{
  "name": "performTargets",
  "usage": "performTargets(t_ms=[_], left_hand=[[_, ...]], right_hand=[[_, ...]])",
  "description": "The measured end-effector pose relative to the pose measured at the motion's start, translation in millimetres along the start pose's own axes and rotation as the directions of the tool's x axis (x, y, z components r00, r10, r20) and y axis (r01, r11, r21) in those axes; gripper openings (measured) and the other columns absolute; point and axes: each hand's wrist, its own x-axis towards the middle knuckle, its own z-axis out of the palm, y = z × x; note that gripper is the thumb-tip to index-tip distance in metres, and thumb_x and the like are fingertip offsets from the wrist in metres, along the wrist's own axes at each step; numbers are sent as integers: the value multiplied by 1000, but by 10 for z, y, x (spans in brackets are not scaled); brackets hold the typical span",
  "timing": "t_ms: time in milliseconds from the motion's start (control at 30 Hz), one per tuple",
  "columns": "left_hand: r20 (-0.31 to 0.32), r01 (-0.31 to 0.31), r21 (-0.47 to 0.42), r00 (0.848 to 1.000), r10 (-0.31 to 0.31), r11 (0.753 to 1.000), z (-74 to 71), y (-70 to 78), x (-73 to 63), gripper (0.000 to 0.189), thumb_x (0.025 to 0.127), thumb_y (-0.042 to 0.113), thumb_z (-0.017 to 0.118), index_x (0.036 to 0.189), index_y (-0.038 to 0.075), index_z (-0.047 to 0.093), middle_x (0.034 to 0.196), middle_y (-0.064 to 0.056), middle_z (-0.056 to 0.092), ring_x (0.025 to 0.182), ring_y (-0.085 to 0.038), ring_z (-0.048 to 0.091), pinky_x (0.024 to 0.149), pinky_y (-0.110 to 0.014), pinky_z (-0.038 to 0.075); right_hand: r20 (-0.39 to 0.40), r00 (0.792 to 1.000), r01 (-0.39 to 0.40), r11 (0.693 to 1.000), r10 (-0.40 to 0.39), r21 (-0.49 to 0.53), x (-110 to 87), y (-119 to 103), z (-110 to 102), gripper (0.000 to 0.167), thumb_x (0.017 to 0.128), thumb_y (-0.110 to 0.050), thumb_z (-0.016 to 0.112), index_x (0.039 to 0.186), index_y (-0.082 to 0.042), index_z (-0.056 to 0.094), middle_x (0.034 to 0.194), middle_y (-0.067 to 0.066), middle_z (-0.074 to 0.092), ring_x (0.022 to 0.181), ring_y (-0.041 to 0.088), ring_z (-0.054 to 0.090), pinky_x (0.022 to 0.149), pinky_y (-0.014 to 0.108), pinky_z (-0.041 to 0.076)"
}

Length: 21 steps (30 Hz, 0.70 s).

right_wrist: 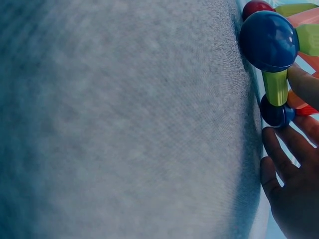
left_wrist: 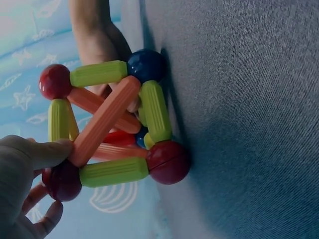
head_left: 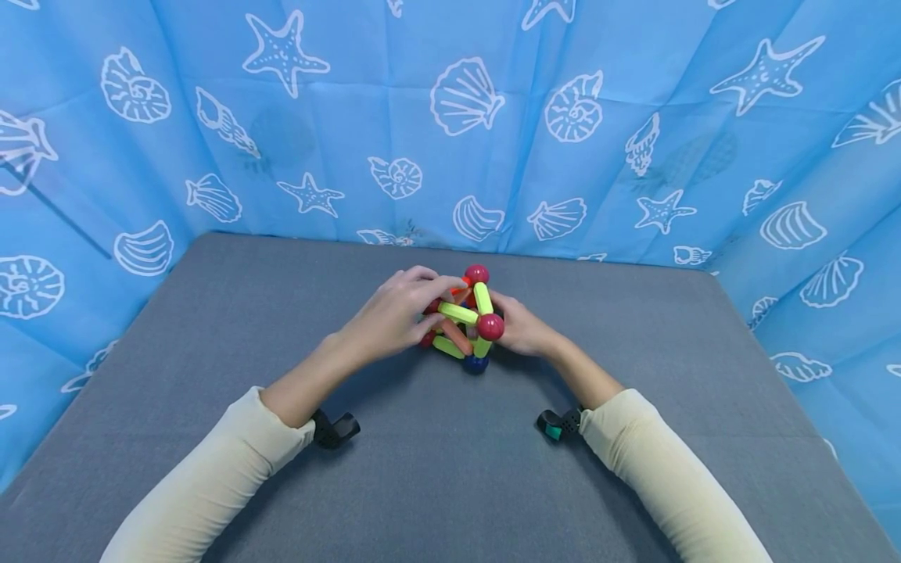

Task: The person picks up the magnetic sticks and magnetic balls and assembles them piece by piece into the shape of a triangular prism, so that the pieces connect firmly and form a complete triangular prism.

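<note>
A cube-like frame of magnetic rods and balls (head_left: 457, 313) stands on the grey table between both hands. Lime green rods join its red and blue balls, and an orange rod (left_wrist: 106, 122) slants across one face. My left hand (head_left: 401, 307) grips the upper left corner. In the left wrist view its thumb lies by the end of the orange rod, with other fingers behind a dark red ball (left_wrist: 63, 181). On the right side, my right hand (head_left: 521, 324) holds the frame low down. Its fingertips reach a blue ball (right_wrist: 276, 112); the head view partly hides them.
The grey cloth-covered table (head_left: 450, 469) extends around the frame. Behind it hangs a blue curtain (head_left: 338, 141) with white shells and starfish, which also runs along the sides. Black wrist devices (head_left: 336, 429) sit at both sleeve cuffs.
</note>
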Motion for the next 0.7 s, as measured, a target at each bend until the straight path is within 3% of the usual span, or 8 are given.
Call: performTargets(t_ms=[167, 400, 700], left_hand=[[4, -58, 53, 998, 58, 997, -20, 9, 17, 54, 82, 8, 81, 132, 11, 62, 111, -6, 71, 109, -24, 57, 86, -41, 48], [-15, -61, -60, 998, 61, 996, 2, -60, -6, 34, 81, 7, 83, 114, 9, 74, 108, -2, 73, 111, -23, 56, 92, -42, 47], [-27, -108, -64, 994, 107, 992, 22, -107, -19, 30, 80, 4, 83, 109, 9, 76, 104, 0, 74, 111, -22, 57, 93, -42, 47]], right_hand=[[-5, 1000, -29, 1000, 29, -9, -6, -11, 0, 64, 92, -10, 71, 148, -10, 40, 122, 11, 64, 114, 26, 61, 102, 50, 44], [-18, 1000, 3, 999, -4, -33, -3, -7, -4, 56, 91, -8, 71, 141, -5, 46, 122, 14, 63, 105, 27, 61, 95, 48, 50], [-19, 1000, 5, 999, -6, -43, -11, 4, -21, 53, 90, -9, 72, 138, -4, 49, 127, 14, 61, 107, 27, 60, 95, 47, 50]])
